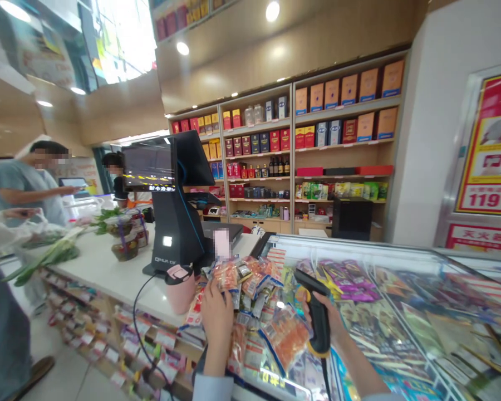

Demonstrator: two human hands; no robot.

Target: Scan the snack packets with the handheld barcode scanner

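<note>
Head view — left hand point(217, 328) holds snack packet point(226, 275), right hand point(333, 334) barcode scanner point(317, 312).

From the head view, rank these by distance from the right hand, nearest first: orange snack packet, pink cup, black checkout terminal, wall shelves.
1. Orange snack packet, beside the right hand.
2. Pink cup, on the counter, left.
3. Black checkout terminal, behind the cup.
4. Wall shelves, far back.

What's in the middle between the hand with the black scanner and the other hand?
In the head view, a heap of clear plastic packets with orange food inside lies between the left hand and the right hand, which holds the barcode scanner.
</note>
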